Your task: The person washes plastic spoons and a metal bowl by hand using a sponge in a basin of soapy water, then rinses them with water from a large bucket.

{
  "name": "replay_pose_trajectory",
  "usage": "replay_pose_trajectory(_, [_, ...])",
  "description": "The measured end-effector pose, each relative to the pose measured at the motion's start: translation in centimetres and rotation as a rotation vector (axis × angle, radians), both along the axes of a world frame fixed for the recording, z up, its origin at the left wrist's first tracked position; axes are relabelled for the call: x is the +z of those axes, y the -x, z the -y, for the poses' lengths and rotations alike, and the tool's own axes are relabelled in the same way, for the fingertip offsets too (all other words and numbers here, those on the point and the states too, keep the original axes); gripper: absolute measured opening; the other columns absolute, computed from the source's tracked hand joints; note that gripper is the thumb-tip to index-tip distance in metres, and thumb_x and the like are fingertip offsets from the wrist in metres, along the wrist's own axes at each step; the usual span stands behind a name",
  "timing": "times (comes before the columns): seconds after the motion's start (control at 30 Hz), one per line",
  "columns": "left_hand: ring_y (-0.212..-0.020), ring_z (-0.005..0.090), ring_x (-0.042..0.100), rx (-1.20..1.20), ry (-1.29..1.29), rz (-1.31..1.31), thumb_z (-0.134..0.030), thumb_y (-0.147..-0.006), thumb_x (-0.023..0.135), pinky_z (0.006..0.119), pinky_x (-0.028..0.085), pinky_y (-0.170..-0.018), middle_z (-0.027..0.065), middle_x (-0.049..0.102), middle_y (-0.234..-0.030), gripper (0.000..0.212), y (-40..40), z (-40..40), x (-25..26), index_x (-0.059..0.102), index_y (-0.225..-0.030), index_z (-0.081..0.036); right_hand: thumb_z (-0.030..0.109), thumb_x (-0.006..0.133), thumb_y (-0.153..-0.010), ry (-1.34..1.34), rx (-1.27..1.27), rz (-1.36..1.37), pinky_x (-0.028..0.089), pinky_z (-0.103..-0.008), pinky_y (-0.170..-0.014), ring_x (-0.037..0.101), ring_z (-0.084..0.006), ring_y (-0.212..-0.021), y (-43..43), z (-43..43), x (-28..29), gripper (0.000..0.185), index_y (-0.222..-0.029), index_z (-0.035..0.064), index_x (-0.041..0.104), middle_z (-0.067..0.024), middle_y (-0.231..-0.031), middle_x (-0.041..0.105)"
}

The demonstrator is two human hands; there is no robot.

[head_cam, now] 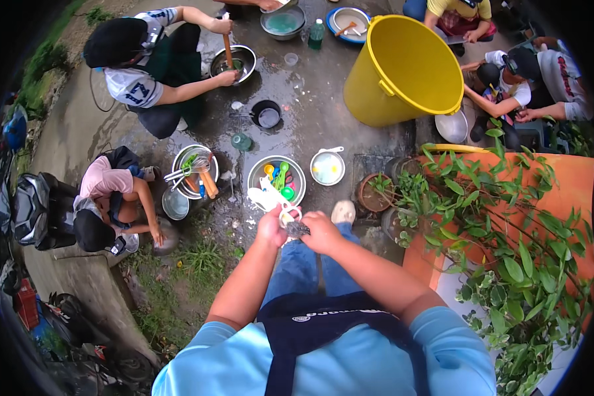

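My left hand (272,226) grips a bunch of white plastic utensils (266,197) that look like measuring cups or spoons, one with a ring-shaped part. Pressed against them is a dark grey scouring pad (297,229), pinched in my right hand (323,232). Just beyond my hands sits a steel basin (301,190) holding colourful plastic measuring spoons (280,174), and the white utensils overlap its near rim. Right of it stands a small pot (328,168) of cloudy liquid, with a white handle lying across its far rim.
A steel bowl (179,154) of whisks and wooden-handled tools stands left, beside a metal pot (175,204). Farther off are a dark pan (266,115), a green bottle (241,142) and a large yellow tub (356,94). Potted plants (376,190) border the right. Several people crouch around, washing things.
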State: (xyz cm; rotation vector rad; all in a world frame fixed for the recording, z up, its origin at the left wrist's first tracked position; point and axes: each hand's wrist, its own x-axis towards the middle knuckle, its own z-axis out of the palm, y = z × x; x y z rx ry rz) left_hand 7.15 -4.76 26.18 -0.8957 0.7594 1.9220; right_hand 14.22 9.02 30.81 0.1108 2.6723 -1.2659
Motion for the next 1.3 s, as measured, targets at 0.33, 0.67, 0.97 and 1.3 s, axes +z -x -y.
replay_pose_trajectory(0.33, [-0.056,0.0161,0.052,-0.476,0.717,-0.121,-0.013,-0.085,0.051,0.029,0.048,-0.045,0.0061,0.053,-0.078,0.017,2.0,1.6,-19.3,0.048,-0.098,-0.003,0.027,0.057,-0.073,-0.174,-0.174,0.853,0.041,-0.0396,-0.086,0.052,-0.0344,-0.101,-1.3,-13.1,-21.3,0.047,-0.111,0.0006,0.051,-0.0226,-0.108,0.054])
replay_pose_trajectory(0.67, [-0.117,0.0285,0.040,-0.741,1.007,-0.144,-0.032,-0.077,0.059,0.035,0.031,-0.096,0.0197,0.042,-0.126,0.062,-0.1,3.2,-31.3,0.039,-0.125,0.001,0.019,0.050,-0.077,-0.499,-0.202,0.783,0.045,-0.0392,-0.082,0.056,-0.0314,-0.096,7.0,-19.6,-39.4,0.027,-0.100,0.0069,0.057,-0.0170,-0.101,0.058])
replay_pose_trajectory(0.97, [-0.104,0.0318,0.049,-0.751,1.518,-0.414,-0.020,-0.076,0.061,0.037,0.037,-0.091,0.0209,0.050,-0.113,0.054,-7.3,4.6,-35.6,0.041,-0.122,0.000,0.014,0.043,-0.083,-0.742,0.032,0.625,0.044,-0.0395,-0.083,0.053,-0.0295,-0.101,15.5,-26.3,-47.3,0.027,-0.108,0.0126,0.052,-0.0138,-0.110,0.051])
replay_pose_trajectory(1.3, [-0.097,0.0198,0.055,0.084,1.060,0.094,-0.013,-0.088,0.042,0.029,0.041,-0.078,0.0114,0.051,-0.114,0.037,-6.7,-2.0,-38.0,0.039,-0.122,0.001,0.016,0.039,-0.085,-0.759,0.133,0.678,0.046,-0.0396,-0.081,0.054,-0.0296,-0.099,14.7,-25.8,-52.6,0.026,-0.109,0.0116,0.048,-0.0126,-0.111,0.050])
